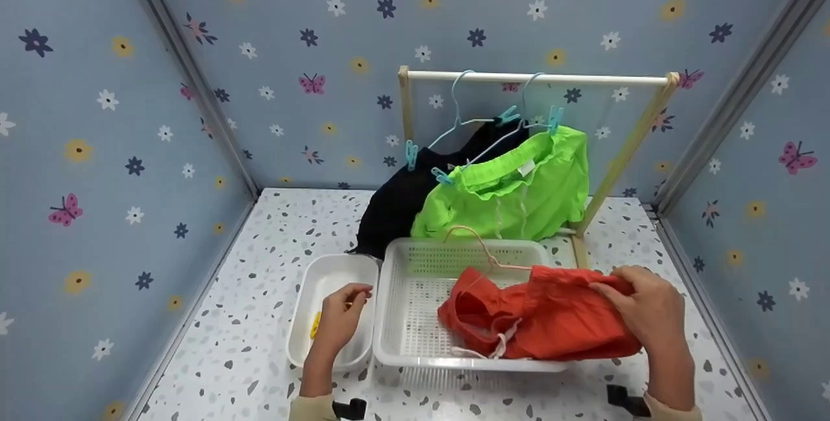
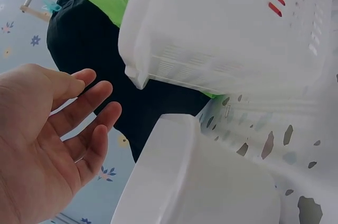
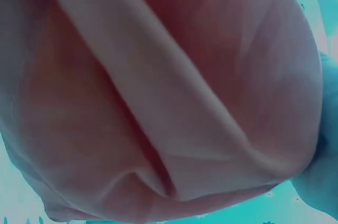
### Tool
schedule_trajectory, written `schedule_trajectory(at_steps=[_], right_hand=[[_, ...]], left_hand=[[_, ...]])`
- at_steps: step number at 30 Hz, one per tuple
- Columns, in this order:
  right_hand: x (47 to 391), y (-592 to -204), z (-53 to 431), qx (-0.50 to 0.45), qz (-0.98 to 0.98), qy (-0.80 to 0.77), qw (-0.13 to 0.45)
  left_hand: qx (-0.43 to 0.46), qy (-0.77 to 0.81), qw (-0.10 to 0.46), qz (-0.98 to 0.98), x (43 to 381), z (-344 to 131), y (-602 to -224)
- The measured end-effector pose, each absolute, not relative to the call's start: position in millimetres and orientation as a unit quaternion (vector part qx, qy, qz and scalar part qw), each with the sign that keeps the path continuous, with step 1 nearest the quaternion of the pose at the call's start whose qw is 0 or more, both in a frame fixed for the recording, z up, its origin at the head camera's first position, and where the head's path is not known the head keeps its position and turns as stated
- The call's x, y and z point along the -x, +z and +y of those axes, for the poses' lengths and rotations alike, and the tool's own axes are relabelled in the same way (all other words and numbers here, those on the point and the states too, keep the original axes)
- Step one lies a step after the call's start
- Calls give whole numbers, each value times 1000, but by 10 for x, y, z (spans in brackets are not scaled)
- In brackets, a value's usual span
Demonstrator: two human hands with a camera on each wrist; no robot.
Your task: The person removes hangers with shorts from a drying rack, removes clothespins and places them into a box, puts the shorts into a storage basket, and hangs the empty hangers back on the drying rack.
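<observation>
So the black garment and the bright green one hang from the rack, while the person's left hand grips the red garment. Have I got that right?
Not quite: the head view shows the right hand gripping the red garment. The black garment and the bright green one do hang from the rack.

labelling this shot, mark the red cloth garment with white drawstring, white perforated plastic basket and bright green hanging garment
Red cloth garment [image 1: 567,317], head view: middle of its fabric
White perforated plastic basket [image 1: 423,309], head view: bare left floor
Bright green garment [image 1: 511,192], head view: front below waistband
</observation>
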State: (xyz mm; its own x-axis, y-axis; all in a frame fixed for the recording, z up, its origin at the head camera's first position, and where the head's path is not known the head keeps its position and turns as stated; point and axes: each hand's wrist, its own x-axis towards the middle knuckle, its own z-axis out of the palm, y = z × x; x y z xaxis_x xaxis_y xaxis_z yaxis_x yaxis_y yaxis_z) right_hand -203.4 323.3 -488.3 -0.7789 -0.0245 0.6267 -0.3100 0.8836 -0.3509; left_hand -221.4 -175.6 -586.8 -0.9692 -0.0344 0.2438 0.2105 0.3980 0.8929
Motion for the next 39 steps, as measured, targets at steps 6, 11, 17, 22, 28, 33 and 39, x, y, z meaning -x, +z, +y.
schedule_trajectory(at_steps=[6,11,17,22,28,33,39], right_hand=[[2065,-4929,3189,-133,-918,143,345],[2128,-5050,3056,-190,-899,140,370],[2191,-5224,2966,-204,-872,187,404],[2215,-5283,2974,-190,-849,245,427],[2255,-5241,2978,-184,-816,296,460],[2284,-5201,2926,-190,-795,328,474],[2311,-5172,2787,-203,-772,355,487]], left_hand=[[65,-555,101,-823,2203,-1710,-5884],[86,-555,105,-821,2192,-1660,-5900],[103,-552,107,-821,2164,-1607,-5838],[113,-537,125,-826,2152,-1604,-5780],[136,-504,162,-837,2168,-1545,-5706],[167,-489,173,-839,2207,-1490,-5618],[196,-466,186,-843,2281,-1485,-5541]])
